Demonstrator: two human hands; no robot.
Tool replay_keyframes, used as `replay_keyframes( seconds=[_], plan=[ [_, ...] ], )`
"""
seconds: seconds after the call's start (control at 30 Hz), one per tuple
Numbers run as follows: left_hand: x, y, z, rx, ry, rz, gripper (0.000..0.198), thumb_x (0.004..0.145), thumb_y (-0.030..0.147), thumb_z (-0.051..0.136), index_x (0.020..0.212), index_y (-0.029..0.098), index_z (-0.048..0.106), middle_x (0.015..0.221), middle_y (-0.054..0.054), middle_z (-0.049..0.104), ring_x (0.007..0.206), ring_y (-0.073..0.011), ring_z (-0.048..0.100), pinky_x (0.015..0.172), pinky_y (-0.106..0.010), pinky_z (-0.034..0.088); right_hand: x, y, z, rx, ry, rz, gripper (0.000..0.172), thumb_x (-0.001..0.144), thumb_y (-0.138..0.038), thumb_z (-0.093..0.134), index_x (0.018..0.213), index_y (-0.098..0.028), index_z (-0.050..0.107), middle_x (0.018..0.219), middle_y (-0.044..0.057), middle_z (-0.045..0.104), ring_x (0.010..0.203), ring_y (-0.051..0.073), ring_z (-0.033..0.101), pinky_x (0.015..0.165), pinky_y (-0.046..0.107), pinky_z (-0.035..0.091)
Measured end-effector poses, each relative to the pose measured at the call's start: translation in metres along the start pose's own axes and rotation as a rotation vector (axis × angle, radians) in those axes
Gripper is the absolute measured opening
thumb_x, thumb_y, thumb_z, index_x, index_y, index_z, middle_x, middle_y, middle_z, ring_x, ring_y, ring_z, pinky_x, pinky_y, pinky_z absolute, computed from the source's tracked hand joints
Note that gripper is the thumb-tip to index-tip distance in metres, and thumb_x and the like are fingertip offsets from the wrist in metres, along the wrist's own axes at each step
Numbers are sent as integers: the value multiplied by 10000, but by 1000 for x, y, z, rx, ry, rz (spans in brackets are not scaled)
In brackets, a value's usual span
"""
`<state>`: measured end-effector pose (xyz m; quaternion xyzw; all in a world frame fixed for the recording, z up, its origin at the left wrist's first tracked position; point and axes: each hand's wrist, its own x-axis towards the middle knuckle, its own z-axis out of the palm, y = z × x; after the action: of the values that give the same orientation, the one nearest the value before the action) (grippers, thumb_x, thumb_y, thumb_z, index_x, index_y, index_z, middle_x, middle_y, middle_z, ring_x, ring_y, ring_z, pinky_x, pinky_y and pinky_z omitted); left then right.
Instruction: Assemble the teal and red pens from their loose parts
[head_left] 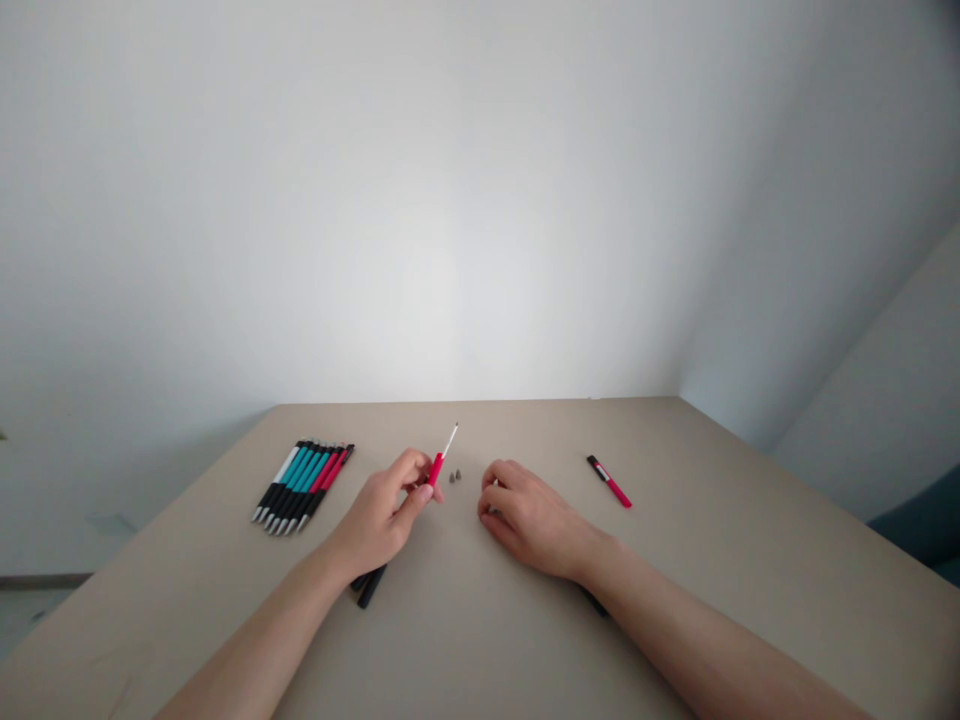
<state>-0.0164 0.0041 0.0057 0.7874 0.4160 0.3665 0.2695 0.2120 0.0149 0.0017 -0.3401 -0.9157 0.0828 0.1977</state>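
Note:
My left hand (394, 505) pinches a red pen barrel (435, 468) between thumb and fingers. A thin white refill (450, 440) sticks out of its upper end, tilted up and to the right. Close to the barrel, two small grey cone-shaped pen tips (455, 477) stand on the table. My right hand (529, 515) rests to the right of them with its fingers curled together; what they hold, if anything, is hidden. Black tube-shaped pen grips (371, 588) lie partly covered by my left hand and wrist.
Several assembled pens (304, 485), white, teal and red with black grips, lie side by side at the left of the beige table (465, 650). A red and black pen part (609, 482) lies to the right. Under my right forearm a dark piece (595, 601) shows. A wall (465, 200) borders the back.

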Motion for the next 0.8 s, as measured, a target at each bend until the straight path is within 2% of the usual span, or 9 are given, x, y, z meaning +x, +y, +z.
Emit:
replay_keyframes(
  seconds=[0.17,0.33,0.43,0.5,0.57,0.67,0.8],
  plan=[
    [0,0,0,20,-24,-5,147,936,297,412,917,183,502,847,-48,668,797,-169,621,728,-267,440,1,2,-5,76,117,-77,125,886,-96,486,882,-146,601,865,82,605,837,183,539,758,304,458],
    [0,-1,0,33,-55,-33,130,930,286,410,951,187,492,828,-42,669,790,-176,616,740,-278,435,0,6,-8,159,382,-43,232,941,-129,399,1046,-170,602,887,88,603,815,178,558,721,301,470],
    [0,-1,0,39,-72,-35,111,923,261,414,948,193,497,805,-24,665,768,-167,613,722,-263,430,-2,6,-8,220,519,-18,247,943,-156,401,1002,-179,639,869,86,610,793,174,571,702,299,475],
    [0,-2,1,47,-78,-33,103,915,244,421,948,199,507,797,-13,663,759,-162,612,705,-250,428,-2,6,-7,306,581,49,199,923,-195,465,918,-177,664,845,79,638,785,175,584,713,308,477],
    [0,-4,1,66,-81,-40,108,906,227,426,949,203,521,798,-9,661,758,-159,609,690,-241,426,-1,8,-4,472,596,182,147,878,-254,559,850,-177,680,812,65,671,738,171,594,689,309,483],
    [0,-6,2,109,-87,-55,124,891,199,430,940,202,545,799,-12,655,752,-156,600,683,-241,423,0,12,-1,822,605,397,195,784,-354,664,813,-165,701,777,59,701,578,132,553,516,261,462],
    [0,-8,3,149,-73,-64,140,875,164,438,933,204,559,787,-7,652,739,-155,588,686,-244,414,1,13,-4,1028,691,449,236,699,-377,733,772,-153,715,745,67,709,500,100,482,431,232,410]
  ],
)
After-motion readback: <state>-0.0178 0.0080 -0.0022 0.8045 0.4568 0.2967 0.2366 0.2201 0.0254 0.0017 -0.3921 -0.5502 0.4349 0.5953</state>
